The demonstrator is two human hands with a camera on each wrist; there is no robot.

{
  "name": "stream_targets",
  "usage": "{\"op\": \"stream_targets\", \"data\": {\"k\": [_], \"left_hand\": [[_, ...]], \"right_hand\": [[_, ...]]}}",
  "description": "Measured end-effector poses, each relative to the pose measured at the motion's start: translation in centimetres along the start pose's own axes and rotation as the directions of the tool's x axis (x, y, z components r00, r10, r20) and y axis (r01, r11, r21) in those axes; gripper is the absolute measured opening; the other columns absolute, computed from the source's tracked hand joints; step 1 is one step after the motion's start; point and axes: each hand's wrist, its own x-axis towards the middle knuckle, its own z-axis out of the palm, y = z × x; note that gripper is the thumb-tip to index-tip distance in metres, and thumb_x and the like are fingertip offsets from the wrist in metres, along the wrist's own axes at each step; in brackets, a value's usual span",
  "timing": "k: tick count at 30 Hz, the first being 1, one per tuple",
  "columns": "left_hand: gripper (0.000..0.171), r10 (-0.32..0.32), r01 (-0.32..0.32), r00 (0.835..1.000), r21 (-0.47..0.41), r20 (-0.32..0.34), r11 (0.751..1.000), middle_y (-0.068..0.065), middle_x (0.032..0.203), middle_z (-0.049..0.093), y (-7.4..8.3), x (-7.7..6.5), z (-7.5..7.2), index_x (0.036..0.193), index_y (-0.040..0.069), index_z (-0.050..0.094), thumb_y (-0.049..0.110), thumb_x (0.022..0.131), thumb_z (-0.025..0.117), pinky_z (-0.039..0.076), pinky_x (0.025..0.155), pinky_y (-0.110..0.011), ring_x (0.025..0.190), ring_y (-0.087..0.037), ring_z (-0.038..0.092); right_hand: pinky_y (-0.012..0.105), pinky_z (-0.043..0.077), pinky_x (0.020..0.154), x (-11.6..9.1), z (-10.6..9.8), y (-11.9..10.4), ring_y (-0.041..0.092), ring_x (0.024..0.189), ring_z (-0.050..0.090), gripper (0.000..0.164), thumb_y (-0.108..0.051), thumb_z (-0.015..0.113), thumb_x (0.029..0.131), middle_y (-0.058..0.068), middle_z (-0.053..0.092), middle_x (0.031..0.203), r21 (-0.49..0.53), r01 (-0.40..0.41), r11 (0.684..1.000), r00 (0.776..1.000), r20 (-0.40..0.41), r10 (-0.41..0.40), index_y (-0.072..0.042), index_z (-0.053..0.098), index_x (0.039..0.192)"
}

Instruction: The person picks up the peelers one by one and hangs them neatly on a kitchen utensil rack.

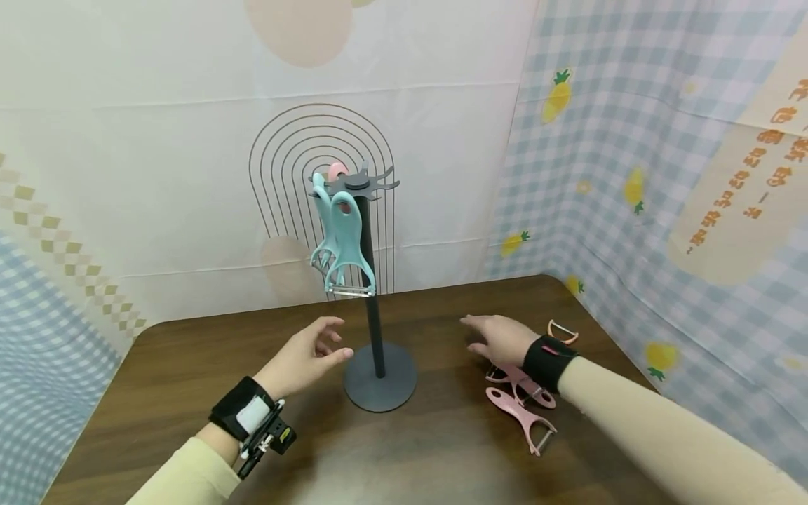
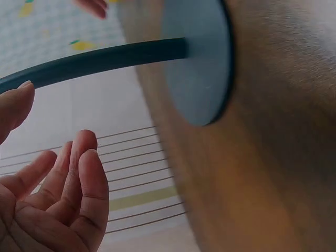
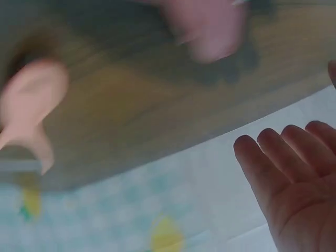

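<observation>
My left hand (image 1: 309, 359) is held with loosely bent fingers just left of a dark stand's post (image 1: 374, 330), with nothing in its grasp. Turquoise peelers (image 1: 347, 231) hang from the stand's hooked top (image 1: 358, 182), and a pink handle end (image 1: 337, 170) shows behind them. Over on the right, my right hand (image 1: 501, 340) hovers above pink peelers, its fingers extended and holding nothing. One pink peeler (image 1: 514, 410) lies nearest me; those behind it are partly hidden by the hand and wrist. In the right wrist view, an orange peeler (image 3: 34, 100) looks blurred.
The stand's round base (image 1: 380, 393) rests on the brown wooden table (image 1: 404, 463). The orange peeler's blade end (image 1: 563, 332) shows beyond my right wrist. A white printed cloth (image 1: 170, 210) hangs behind the table, and a checked cloth (image 1: 606, 231) covers the right side.
</observation>
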Motion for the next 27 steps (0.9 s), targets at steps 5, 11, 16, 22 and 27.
{"op": "stream_targets", "data": {"k": [5, 11, 16, 22, 27], "left_hand": [[0.064, -0.036, 0.037, 0.999, -0.023, 0.029, 0.999, -0.014, 0.113, 0.060, -1.2, 0.6, 1.7, 0.140, 0.013, 0.039, 0.035, 0.087, 0.068, 0.055, 0.070, -0.037, 0.084, -0.014, 0.061], [0.066, -0.092, 0.096, 0.993, -0.043, 0.070, 0.994, -0.014, 0.115, 0.061, -2.1, 1.2, 3.6, 0.141, 0.011, 0.039, 0.035, 0.087, 0.069, 0.054, 0.072, -0.038, 0.084, -0.014, 0.061], [0.065, -0.132, 0.136, 0.988, -0.053, 0.078, 0.989, -0.013, 0.113, 0.063, -1.9, 1.7, 5.0, 0.139, 0.009, 0.042, 0.033, 0.086, 0.070, 0.054, 0.073, -0.039, 0.083, -0.015, 0.061], [0.063, -0.132, 0.152, 0.982, -0.157, 0.132, 0.976, -0.017, 0.119, 0.058, -1.3, 2.0, 6.8, 0.139, 0.006, 0.040, 0.030, 0.088, 0.068, 0.056, 0.068, -0.036, 0.078, -0.017, 0.063], [0.055, -0.111, 0.158, 0.979, -0.288, 0.172, 0.944, -0.021, 0.121, 0.053, -1.4, 2.2, 7.9, 0.137, 0.002, 0.041, 0.023, 0.092, 0.064, 0.059, 0.066, -0.035, 0.076, -0.022, 0.066]], "right_hand": [[0.055, 0.045, 0.096, -2.7, -0.7, 3.8, 0.037, 0.118, 0.051, 0.052, -0.019, 0.064, 0.090, 0.024, 0.053, 0.135, -0.080, -0.033, 0.996, 0.999, 0.040, 0.037, 0.000, 0.049, 0.136], [0.056, 0.046, 0.093, -5.5, -0.8, 7.6, 0.041, 0.117, 0.050, 0.046, -0.009, 0.065, 0.087, 0.029, 0.055, 0.131, -0.201, -0.057, 0.978, 0.996, 0.056, 0.070, 0.004, 0.054, 0.130], [0.061, 0.042, 0.094, -7.0, -0.6, 9.3, 0.045, 0.121, 0.043, 0.039, -0.004, 0.063, 0.087, 0.030, 0.052, 0.132, -0.275, -0.086, 0.958, 0.995, 0.033, 0.099, 0.003, 0.058, 0.125], [0.070, 0.034, 0.095, -8.2, 0.9, 11.2, 0.046, 0.128, 0.034, 0.047, 0.008, 0.057, 0.083, 0.028, 0.046, 0.139, -0.311, -0.117, 0.943, 0.992, 0.014, 0.127, 0.001, 0.056, 0.129], [0.069, 0.033, 0.097, -8.4, 2.0, 12.4, 0.044, 0.129, 0.034, 0.050, 0.010, 0.055, 0.082, 0.027, 0.047, 0.139, -0.322, -0.104, 0.941, 0.994, -0.017, 0.104, 0.000, 0.054, 0.132]]}}
